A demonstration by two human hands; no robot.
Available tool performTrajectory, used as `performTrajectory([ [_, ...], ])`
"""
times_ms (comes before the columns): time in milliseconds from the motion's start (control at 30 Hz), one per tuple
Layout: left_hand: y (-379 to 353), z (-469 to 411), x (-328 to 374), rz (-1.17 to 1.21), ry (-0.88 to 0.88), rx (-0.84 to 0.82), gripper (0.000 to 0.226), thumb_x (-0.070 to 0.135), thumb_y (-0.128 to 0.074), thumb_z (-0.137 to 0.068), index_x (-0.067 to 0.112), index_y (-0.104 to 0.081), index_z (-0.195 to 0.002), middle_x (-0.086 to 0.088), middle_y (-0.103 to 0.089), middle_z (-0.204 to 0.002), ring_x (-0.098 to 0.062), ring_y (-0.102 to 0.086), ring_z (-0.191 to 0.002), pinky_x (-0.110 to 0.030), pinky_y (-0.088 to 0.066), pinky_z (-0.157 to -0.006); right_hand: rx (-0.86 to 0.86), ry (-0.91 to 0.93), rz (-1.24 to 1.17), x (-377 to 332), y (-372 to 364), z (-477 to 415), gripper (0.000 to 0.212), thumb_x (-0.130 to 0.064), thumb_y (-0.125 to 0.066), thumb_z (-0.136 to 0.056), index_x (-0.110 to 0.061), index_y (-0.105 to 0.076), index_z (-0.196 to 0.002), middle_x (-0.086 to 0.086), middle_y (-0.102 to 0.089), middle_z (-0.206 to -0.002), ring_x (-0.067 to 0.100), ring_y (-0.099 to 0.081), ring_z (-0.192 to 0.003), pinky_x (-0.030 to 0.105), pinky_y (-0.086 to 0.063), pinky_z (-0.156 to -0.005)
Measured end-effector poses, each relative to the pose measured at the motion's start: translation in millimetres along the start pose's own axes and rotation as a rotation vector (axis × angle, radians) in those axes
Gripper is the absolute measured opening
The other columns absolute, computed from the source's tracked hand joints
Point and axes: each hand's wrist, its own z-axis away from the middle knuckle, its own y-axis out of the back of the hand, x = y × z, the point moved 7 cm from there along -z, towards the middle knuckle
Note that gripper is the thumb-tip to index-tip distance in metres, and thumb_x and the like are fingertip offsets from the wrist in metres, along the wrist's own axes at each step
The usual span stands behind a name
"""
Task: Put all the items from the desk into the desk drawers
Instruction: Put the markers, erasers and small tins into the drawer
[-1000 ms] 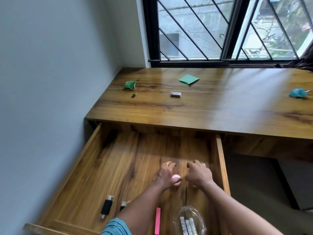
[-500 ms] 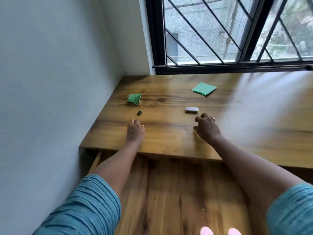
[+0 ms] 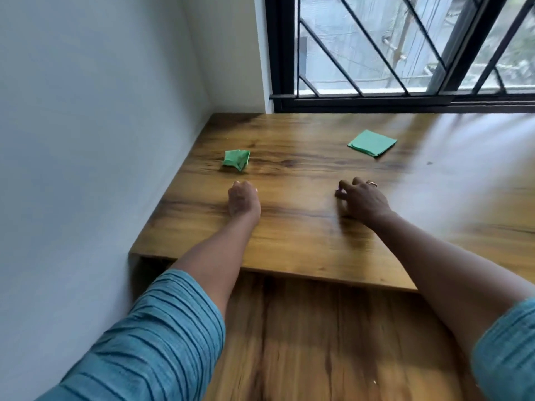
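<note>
Both hands have come up from the open wooden drawer (image 3: 318, 342) onto the brown wooden bench (image 3: 289, 241) and reached two more items, so a pickup looks under way. The right hand (image 3: 363, 199) curls its fingers (image 3: 346, 185) round the small pale rectangular block (image 3: 337, 194), a sliver showing at their tips. The left hand (image 3: 243, 198) is bunched over where the tiny dark piece lay; whether it grips cannot be told. The crumpled green paper (image 3: 236, 159) lies just beyond the left fingers, the flat green paper square (image 3: 372, 142) farther beyond the right.
</note>
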Motion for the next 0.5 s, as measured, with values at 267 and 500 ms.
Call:
performTrajectory([
  [267,28,103,-11,0.073,-0.153,0.031,0.029,0.025,-0.054,-0.095,0.010,-0.065,-0.118,-0.010,-0.068,-0.111,-0.021,-0.064,-0.102,-0.026,-0.051,-0.083,-0.037,0.008,-0.081,-38,6,71,0.036,-0.016,-0.042,-0.097,-0.021,-0.047,-0.133,0.018,-0.052,-0.119,0.040,-0.055,-0.109,0.039,-0.048,-0.078],
  [500,77,234,-79,0.037,-0.072,0.009,0.024,0.029,-0.058,-0.092,0.018,-0.070,-0.110,-0.003,-0.070,-0.107,-0.018,-0.065,-0.099,-0.024,-0.048,-0.075,0.001,0.067,-0.538,-109,2,201,0.041,-0.008,-0.043,-0.095,-0.017,-0.050,-0.134,0.021,-0.059,-0.122,0.037,-0.058,-0.110,0.037,-0.049,-0.084],
])
